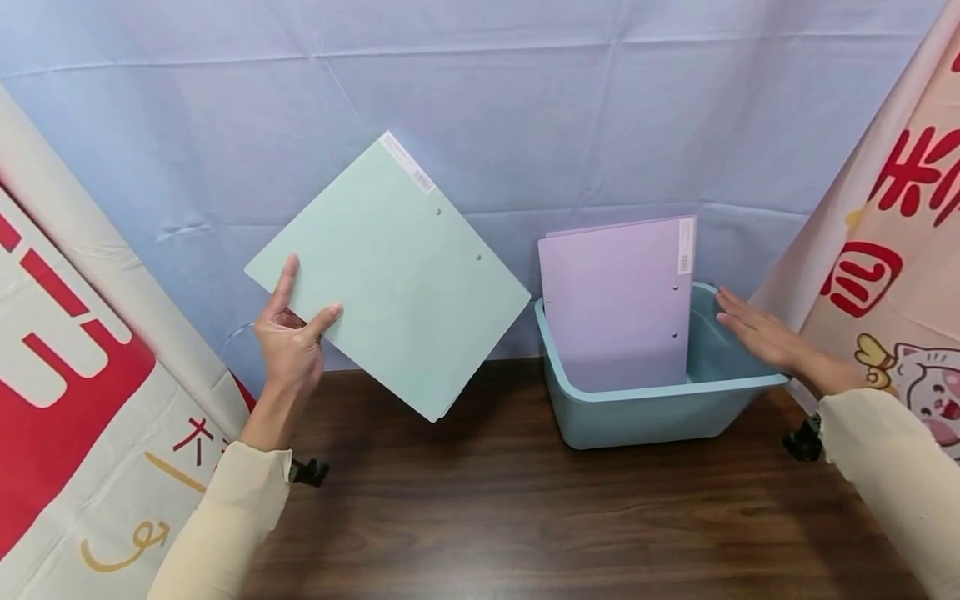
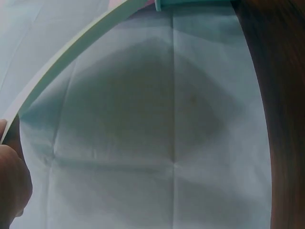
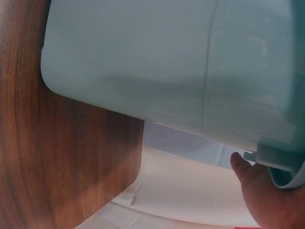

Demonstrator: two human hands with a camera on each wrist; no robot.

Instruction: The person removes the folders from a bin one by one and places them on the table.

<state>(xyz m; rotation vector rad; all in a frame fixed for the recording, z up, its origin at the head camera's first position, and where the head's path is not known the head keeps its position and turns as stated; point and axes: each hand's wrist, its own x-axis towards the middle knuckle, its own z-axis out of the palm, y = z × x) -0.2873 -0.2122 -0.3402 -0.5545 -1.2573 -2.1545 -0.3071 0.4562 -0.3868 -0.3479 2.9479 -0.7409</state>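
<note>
Left hand (image 1: 291, 346): from way over here I'm pinching with this one, grasping the mint folder (image 1: 405, 292) along its 8 o'clock edge; thumb and one finger are lying over the near face, the rest are mostly hiding on me
Mint folder: it's sitting off toward 2 o'clock from those fingers, tilting like a diamond and hanging above the wooden table (image 1: 480, 517); its 3 o'clock corner is pointing at the blue tub (image 1: 630, 421), and I can't tell if they're touching
Lilac folder (image 1: 618, 308): standing in the tub, toward 9 o'clock
Right hand (image 1: 761, 333): not clenching at all, fingers are running straight and resting at the tub's 2 o'clock rim, well apart from the mint folder
</note>
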